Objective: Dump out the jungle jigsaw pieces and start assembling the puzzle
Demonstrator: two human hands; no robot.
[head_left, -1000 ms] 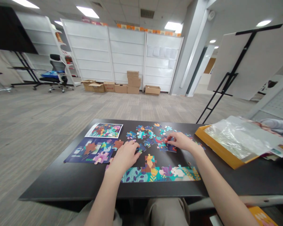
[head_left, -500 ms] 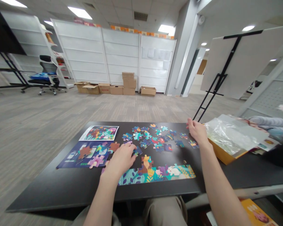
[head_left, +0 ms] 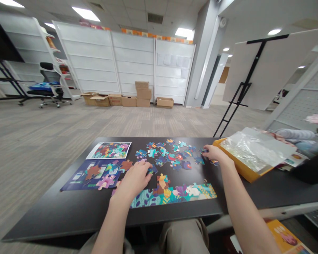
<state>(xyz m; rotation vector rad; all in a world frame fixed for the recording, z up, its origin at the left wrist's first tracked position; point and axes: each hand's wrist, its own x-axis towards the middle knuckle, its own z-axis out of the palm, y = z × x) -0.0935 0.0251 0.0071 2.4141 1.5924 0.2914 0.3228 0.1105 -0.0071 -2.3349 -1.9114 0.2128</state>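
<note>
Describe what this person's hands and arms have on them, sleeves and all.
The left hand and right hand are bare, without gloves. No sleeve shows on either forearm, and no watch, bracelet or marking is visible.

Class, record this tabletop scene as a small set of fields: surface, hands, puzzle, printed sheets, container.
Surface: black table
Left hand: over pieces, beside the strip's left part
Right hand: fingertips at a small blue piece; grip unclear
Joined strip: along the near edge, white rabbit on its right part
Loose pieces: scattered beyond the strip
Picture sheet: at the far left
Purple sheet: partly under pieces
Yellow box: right side, clear plastic inside
</note>
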